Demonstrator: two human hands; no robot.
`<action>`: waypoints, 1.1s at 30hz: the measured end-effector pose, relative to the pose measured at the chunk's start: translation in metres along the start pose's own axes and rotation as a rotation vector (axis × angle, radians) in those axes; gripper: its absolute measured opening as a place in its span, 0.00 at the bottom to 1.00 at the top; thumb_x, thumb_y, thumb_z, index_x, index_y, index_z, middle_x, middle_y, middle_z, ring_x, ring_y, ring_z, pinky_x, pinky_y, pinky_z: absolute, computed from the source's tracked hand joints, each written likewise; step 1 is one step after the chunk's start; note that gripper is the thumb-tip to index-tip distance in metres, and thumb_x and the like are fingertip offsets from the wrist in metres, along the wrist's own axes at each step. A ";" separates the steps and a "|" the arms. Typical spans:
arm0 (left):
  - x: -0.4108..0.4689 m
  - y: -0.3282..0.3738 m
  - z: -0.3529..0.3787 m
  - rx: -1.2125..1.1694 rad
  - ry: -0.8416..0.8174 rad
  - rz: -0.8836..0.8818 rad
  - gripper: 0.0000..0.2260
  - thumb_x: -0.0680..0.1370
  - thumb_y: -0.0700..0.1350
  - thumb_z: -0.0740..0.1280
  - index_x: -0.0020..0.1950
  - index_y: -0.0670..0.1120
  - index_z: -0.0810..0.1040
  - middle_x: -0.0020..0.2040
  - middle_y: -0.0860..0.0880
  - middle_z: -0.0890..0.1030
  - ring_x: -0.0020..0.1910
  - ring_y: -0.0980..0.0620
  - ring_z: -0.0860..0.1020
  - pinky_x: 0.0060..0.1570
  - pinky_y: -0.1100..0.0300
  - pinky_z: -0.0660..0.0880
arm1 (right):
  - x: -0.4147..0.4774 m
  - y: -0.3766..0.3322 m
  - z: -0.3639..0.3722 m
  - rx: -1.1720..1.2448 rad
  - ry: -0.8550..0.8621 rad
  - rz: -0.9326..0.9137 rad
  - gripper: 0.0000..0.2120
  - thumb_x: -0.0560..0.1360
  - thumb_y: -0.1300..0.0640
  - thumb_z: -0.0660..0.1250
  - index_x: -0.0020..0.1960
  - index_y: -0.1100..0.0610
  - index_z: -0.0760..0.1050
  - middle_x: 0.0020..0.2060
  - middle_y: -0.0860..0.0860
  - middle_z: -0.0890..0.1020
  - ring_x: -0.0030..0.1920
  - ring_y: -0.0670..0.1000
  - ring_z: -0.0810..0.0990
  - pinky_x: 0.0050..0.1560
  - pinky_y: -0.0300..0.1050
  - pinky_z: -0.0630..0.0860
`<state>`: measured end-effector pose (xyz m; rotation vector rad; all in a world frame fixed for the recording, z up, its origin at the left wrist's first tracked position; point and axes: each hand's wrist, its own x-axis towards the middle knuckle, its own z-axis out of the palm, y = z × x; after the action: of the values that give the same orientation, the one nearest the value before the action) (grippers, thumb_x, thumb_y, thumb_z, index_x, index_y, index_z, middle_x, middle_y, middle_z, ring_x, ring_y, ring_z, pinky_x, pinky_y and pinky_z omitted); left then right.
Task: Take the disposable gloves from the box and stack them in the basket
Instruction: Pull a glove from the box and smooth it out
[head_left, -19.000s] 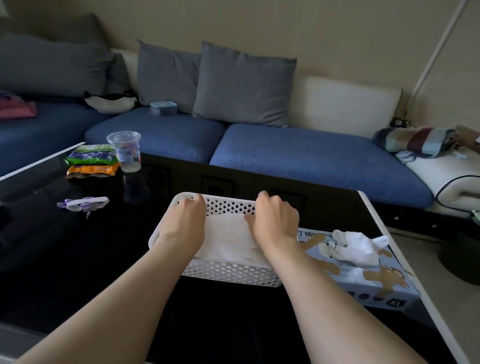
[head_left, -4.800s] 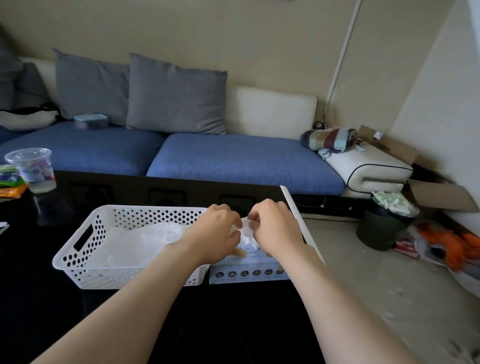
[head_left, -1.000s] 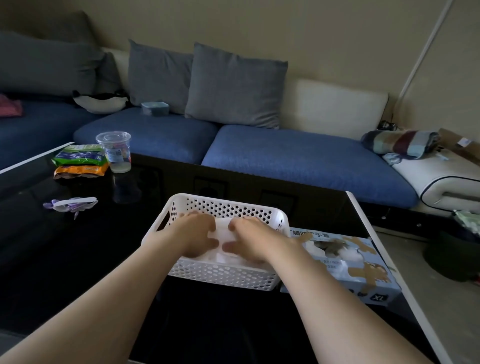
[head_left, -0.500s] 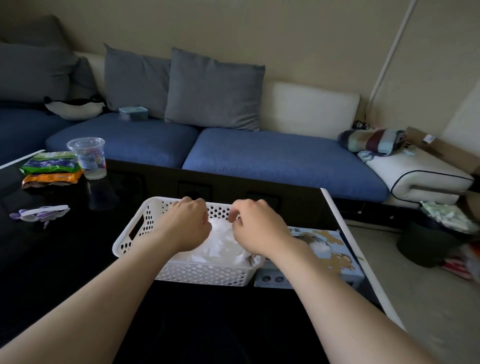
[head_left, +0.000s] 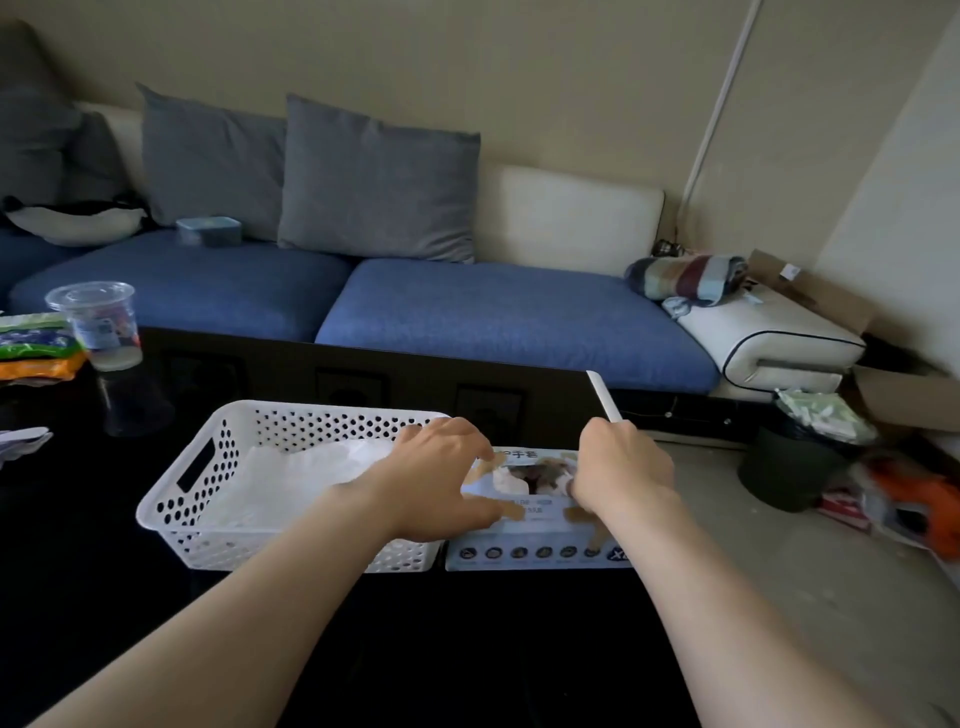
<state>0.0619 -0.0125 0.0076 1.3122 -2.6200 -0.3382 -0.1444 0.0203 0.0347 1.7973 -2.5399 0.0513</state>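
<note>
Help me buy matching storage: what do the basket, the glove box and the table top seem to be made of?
Basket: moulded white plastic, matt; walls punched with regular round holes, cut-out handle. Glove box: printed cardboard, probably, slightly glossy; flat faces, sharp edges. Table top: black, glossy, likely glass or lacquer; it mirrors the cup.
</note>
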 end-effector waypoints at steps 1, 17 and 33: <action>0.004 0.004 0.003 0.006 -0.023 0.000 0.30 0.78 0.67 0.68 0.76 0.54 0.73 0.76 0.55 0.68 0.77 0.52 0.63 0.76 0.47 0.57 | 0.001 0.002 0.002 -0.008 0.016 -0.011 0.10 0.79 0.58 0.73 0.51 0.53 0.72 0.55 0.54 0.82 0.56 0.58 0.83 0.44 0.49 0.74; 0.025 0.013 0.017 -0.009 -0.231 -0.111 0.41 0.76 0.70 0.66 0.84 0.55 0.60 0.84 0.53 0.59 0.85 0.51 0.42 0.77 0.31 0.37 | 0.021 0.011 0.025 0.140 -0.054 -0.238 0.03 0.77 0.56 0.72 0.47 0.53 0.78 0.46 0.49 0.76 0.45 0.53 0.78 0.41 0.47 0.73; 0.023 0.015 0.019 -0.093 -0.205 -0.144 0.42 0.74 0.70 0.70 0.84 0.56 0.60 0.83 0.56 0.60 0.84 0.55 0.41 0.77 0.31 0.42 | 0.015 0.005 0.017 0.224 0.448 -0.575 0.05 0.81 0.58 0.70 0.47 0.52 0.81 0.44 0.46 0.80 0.40 0.47 0.78 0.33 0.34 0.63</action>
<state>0.0315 -0.0198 -0.0044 1.5107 -2.6387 -0.6409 -0.1538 0.0068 0.0182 2.2125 -1.7115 0.6564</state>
